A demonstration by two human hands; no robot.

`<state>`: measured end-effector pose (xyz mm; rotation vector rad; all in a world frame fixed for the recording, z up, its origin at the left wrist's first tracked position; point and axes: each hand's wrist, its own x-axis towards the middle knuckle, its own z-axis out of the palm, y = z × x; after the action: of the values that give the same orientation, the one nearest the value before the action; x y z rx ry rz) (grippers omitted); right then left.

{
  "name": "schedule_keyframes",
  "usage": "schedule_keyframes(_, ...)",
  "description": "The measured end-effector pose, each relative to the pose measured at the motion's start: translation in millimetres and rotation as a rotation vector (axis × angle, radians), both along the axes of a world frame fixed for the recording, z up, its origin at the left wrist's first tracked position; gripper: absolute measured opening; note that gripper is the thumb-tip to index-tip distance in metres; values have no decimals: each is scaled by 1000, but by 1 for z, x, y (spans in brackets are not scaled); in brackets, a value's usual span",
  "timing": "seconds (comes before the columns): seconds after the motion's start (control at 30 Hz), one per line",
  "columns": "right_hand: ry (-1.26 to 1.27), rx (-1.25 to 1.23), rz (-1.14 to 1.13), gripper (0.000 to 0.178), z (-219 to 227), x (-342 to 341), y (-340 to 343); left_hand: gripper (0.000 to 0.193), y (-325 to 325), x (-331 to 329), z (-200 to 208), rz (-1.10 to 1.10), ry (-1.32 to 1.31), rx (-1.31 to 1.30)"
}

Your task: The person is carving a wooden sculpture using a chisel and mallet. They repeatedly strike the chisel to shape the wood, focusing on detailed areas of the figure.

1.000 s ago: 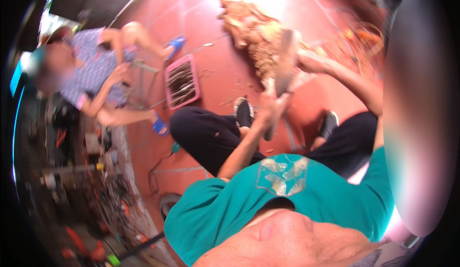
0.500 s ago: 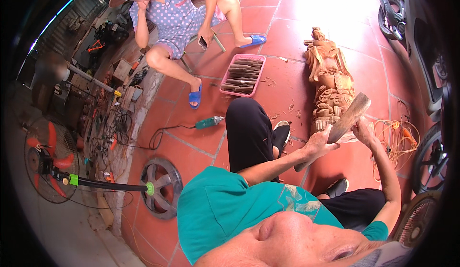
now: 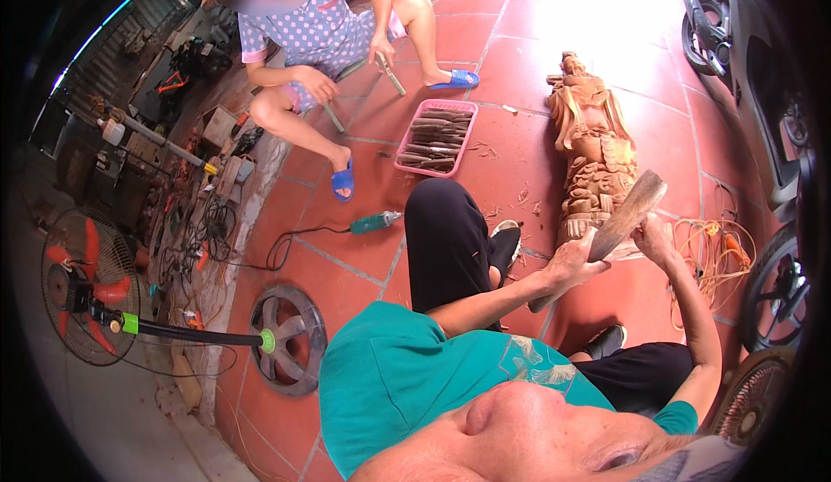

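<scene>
Head view: left hand [image 3: 573, 263] and right hand [image 3: 651, 236] are both closed on the mallet [image 3: 616, 225]; a glancing blow may chip the carving [image 3: 593, 149].

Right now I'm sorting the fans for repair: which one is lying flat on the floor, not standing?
The red-bladed pedestal fan at the far left lies flat, its pole and round base tipped over. The fan at lower right stands upright.
</scene>
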<state>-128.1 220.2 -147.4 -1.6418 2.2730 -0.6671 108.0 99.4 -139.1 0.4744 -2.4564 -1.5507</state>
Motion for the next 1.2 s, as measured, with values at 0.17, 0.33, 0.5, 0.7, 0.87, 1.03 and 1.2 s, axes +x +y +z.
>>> schedule_keyframes(0.17,141,-104,-50,14,3,13,2,73,-1,2,2,17,14,-42)
schedule_keyframes(0.33,287,-157,-132,13,27,30,-4,59,0,-3,-1,36,27,15)
schedule_keyframes(0.5,153,-168,-4,14,31,22,-4,42,6,-1,34,17,56,240)
schedule_keyframes(0.7,81,-178,-72,22,15,5,0,30,4,-2,24,5,132,522)
schedule_keyframes(0.87,9,-214,-116,31,21,14,5,28,-10,3,25,144,118,553)
schedule_keyframes(1.03,118,-139,-11,24,27,18,-7,27,-2,2,39,150,182,480)
schedule_keyframes(1.2,78,-72,16,27,25,18,-14,30,1,1,38,231,353,411)
